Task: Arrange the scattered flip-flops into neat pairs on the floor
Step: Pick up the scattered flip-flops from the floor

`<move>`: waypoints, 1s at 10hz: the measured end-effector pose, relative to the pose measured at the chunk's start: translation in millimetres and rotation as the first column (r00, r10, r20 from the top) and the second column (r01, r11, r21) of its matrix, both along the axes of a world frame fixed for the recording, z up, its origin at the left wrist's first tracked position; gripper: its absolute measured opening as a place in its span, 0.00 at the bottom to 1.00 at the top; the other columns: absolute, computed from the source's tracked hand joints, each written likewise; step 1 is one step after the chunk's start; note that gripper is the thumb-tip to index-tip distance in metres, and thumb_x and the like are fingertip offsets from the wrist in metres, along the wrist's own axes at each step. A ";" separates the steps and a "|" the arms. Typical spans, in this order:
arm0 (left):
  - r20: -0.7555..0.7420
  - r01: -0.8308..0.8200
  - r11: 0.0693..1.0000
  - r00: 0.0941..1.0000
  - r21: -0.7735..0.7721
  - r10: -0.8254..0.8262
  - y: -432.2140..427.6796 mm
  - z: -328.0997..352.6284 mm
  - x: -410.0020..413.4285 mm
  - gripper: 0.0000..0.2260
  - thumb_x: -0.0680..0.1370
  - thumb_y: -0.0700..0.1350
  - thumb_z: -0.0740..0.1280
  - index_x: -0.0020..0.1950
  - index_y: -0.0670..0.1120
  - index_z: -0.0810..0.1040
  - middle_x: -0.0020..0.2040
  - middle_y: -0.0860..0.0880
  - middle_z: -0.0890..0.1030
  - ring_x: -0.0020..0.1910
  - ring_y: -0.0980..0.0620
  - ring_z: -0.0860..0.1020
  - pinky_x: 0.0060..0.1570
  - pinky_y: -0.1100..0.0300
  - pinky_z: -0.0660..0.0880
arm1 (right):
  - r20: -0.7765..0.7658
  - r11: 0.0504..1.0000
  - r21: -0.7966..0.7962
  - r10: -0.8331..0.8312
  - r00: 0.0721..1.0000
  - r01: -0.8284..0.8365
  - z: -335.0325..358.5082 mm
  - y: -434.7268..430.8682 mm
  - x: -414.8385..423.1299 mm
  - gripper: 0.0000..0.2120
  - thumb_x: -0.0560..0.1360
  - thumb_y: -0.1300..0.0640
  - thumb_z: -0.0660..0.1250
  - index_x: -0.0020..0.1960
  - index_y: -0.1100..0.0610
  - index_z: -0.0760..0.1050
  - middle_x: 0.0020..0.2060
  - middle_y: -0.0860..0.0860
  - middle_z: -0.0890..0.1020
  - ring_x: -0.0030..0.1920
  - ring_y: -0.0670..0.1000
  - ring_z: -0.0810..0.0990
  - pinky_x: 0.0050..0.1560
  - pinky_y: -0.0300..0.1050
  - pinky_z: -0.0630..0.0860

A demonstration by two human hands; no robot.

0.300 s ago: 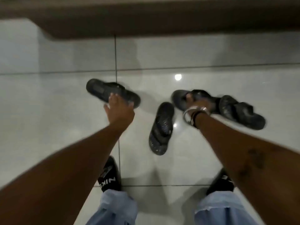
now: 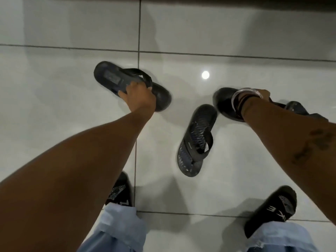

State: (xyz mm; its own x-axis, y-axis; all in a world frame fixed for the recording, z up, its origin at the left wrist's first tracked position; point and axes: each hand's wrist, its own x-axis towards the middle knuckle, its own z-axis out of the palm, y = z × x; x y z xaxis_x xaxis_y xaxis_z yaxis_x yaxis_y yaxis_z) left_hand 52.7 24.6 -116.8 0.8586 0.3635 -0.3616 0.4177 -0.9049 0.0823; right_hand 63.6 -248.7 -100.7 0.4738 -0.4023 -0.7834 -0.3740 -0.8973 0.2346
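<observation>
Head view, looking down at pale glossy floor tiles (image 2: 54, 88) crossed by dark grout lines, with a round light reflection (image 2: 205, 75) beyond the sandals. No containers anywhere; only loose footwear on the floor. Left hand (image 2: 141, 99) closed over the near edge and strap of a dark flip-flop (image 2: 112, 78), fingers curled around it, sandal lying crosswise with its heel end pointing left; whether lifted or resting on the tile, could not tell. Right hand (image 2: 261, 94) mostly hidden behind a wrist stacked with bangles (image 2: 240, 100), reaching onto a second black flip-flop (image 2: 223, 104); grip there could not be made out. Just beyond the right forearm, part of a further dark sandal (image 2: 298, 108), largely covered by the arm. Between the two arms, a patterned flip-flop (image 2: 197, 140) lay alone on the tile, strap up, toe end toward the wearer, touched by neither hand, its heel end close to the second black flip-flop. Near the bottom, two black slides (image 2: 274, 206) worn under pale blue trouser cuffs (image 2: 120, 226), white lettering on the right one reading partly "KE", the rest hidden.
</observation>
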 end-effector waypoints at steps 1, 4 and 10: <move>0.053 0.040 0.992 0.998 -0.124 -0.034 18.9 2.7 6.0 0.08 0.78 0.46 0.66 0.53 0.46 0.81 0.53 0.43 0.82 0.57 0.42 0.76 0.64 0.46 0.63 | 0.217 0.992 0.122 -0.064 0.974 0.038 1.2 11.0 1.4 0.22 0.81 0.48 0.59 0.70 0.58 0.69 0.70 0.55 0.72 0.71 0.57 0.69 0.65 0.51 0.66; -0.174 0.427 0.880 0.869 -0.208 -0.463 119.6 23.7 -21.5 0.07 0.79 0.47 0.64 0.50 0.50 0.82 0.55 0.49 0.83 0.61 0.45 0.72 0.70 0.41 0.54 | 0.559 0.842 0.341 0.175 0.810 -0.418 21.2 164.8 -29.7 0.09 0.73 0.56 0.66 0.52 0.51 0.81 0.54 0.51 0.81 0.59 0.56 0.75 0.63 0.55 0.66; 0.217 0.751 0.659 0.651 -0.041 -0.728 -11.6 71.5 -92.1 0.12 0.77 0.44 0.62 0.58 0.45 0.79 0.57 0.41 0.80 0.55 0.40 0.77 0.60 0.41 0.67 | 0.670 0.878 0.337 0.030 0.742 -0.340 54.6 51.7 -90.6 0.20 0.68 0.59 0.63 0.59 0.56 0.79 0.66 0.58 0.75 0.67 0.58 0.72 0.68 0.59 0.61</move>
